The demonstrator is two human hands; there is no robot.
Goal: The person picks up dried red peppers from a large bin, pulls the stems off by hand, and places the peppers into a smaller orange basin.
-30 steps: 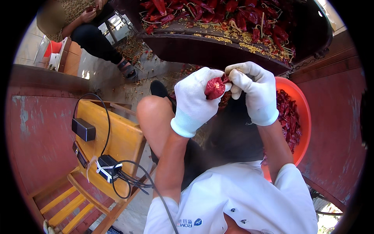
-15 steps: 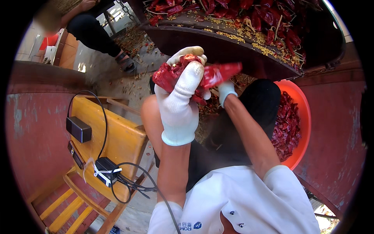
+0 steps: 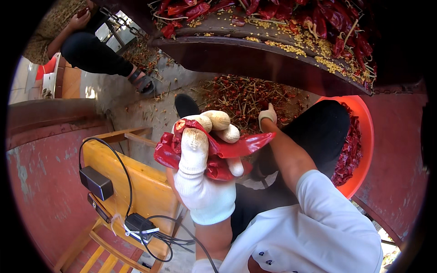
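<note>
My left hand (image 3: 200,152), in a white knitted glove with stained fingertips, is closed round several dried red chilies (image 3: 243,144). One long pointed chili sticks out to the right, and others bulge out on the left side of the fist. Farther off and lower, my gloved right hand (image 3: 267,114) hangs over a heap of chili stems and scraps (image 3: 241,98) on the floor. Only part of that hand shows; whether it holds anything cannot be seen. Beyond both hands, a dark wooden trough (image 3: 236,54) bears more red chilies (image 3: 318,18) and loose yellow seeds (image 3: 287,48).
An orange-red tub (image 3: 368,136) of chili pieces stands beside my right knee. On the left, a yellow wooden chair (image 3: 132,168) carries a black box (image 3: 96,182), a small device (image 3: 99,207) and cables (image 3: 175,239). Another person's sandalled foot (image 3: 142,82) is at the far left.
My left hand has come nearer with the chilies still in it. My right hand, which was close behind the bunch, is now apart from it over the scraps. The view has shifted.
</note>
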